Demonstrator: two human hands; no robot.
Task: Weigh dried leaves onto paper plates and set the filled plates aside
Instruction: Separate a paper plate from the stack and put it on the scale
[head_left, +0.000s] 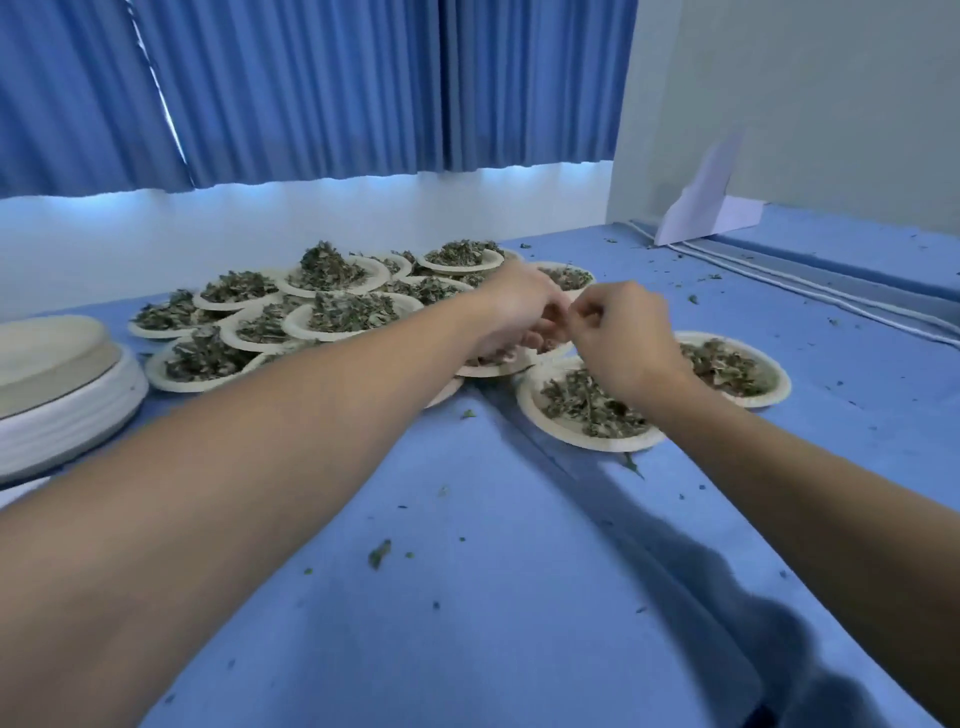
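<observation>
Round paper plates, crumbly dried leaves.

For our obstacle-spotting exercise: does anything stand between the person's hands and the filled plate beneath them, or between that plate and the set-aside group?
Nothing visible does. The left hand and right hand meet directly over the plate, whose rim lies among the other filled plates. What they hold is hidden.
</observation>
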